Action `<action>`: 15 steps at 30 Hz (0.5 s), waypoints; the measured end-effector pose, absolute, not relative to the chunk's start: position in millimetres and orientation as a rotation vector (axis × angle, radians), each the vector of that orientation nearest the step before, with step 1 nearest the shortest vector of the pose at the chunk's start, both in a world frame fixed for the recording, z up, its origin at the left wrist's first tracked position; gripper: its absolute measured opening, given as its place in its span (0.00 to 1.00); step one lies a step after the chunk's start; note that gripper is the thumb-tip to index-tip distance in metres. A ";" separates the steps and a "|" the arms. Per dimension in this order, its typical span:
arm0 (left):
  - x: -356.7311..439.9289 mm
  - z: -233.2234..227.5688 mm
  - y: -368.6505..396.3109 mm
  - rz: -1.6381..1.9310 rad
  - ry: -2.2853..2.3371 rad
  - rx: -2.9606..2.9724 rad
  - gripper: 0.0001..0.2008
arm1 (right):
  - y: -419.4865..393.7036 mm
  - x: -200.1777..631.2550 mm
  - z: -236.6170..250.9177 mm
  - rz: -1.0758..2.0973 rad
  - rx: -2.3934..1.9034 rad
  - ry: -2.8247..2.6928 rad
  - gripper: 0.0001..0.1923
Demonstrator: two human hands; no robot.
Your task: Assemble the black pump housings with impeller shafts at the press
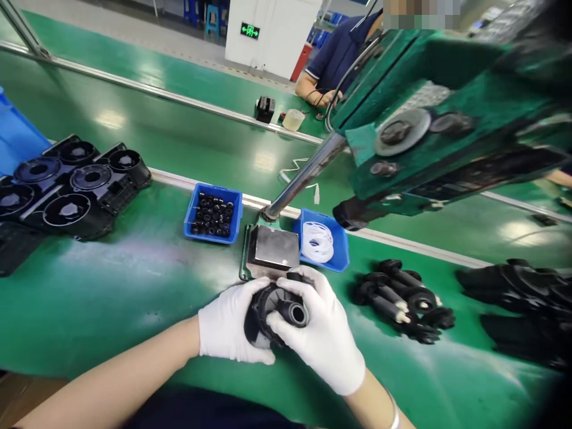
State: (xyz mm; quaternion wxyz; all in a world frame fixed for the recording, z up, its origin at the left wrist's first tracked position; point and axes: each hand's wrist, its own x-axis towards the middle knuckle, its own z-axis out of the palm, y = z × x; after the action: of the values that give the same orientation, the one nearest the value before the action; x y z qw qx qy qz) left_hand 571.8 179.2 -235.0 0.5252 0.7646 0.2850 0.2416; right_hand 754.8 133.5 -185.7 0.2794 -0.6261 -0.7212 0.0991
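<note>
Both my hands wear white gloves and hold a round black plastic part with a short hollow tube (295, 313) on its face. My left hand (232, 325) wraps round its left side. My right hand (324, 328) grips it from the right, thumb and fingers about the tube. Much of the part is hidden by the gloves. Just beyond the hands stands the metal block (273, 245) on the press base. A small dark piece (295, 277) shows by my right fingers; whether it belongs to the held part I cannot tell.
A blue bin (190, 214) holds small black pieces; another blue bin (342, 250) holds white rings (318, 241). The green press (402, 131) overhangs from the right. Black housings (89, 179) lie left, black roller-like parts (402, 298) and more black parts (527, 298) right. A co-worker (339, 53) sits opposite.
</note>
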 end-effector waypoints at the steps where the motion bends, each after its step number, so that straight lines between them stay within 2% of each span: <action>1: 571.8 -235.2 179.7 0.576 0.679 1.822 0.54 | 134.3 755.8 -185.0 0.265 -1.688 -1.953 0.22; 5: 572.0 -232.8 182.8 0.548 0.665 1.780 0.54 | 136.3 756.6 -181.5 0.272 -1.733 -2.013 0.21; 10: 572.5 -229.9 185.0 0.542 0.642 1.773 0.48 | 135.8 756.3 -181.4 0.230 -1.711 -2.072 0.22; 15: 573.2 -238.7 182.7 0.616 0.633 1.793 0.56 | 136.6 759.2 -183.5 0.226 -1.653 -2.130 0.23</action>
State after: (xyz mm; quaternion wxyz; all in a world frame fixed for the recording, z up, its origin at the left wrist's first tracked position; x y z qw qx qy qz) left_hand 573.2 182.7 -238.7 0.5409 0.7544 0.2665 0.2593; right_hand 759.2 136.6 -183.5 0.2163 -0.5965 -0.7686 0.0814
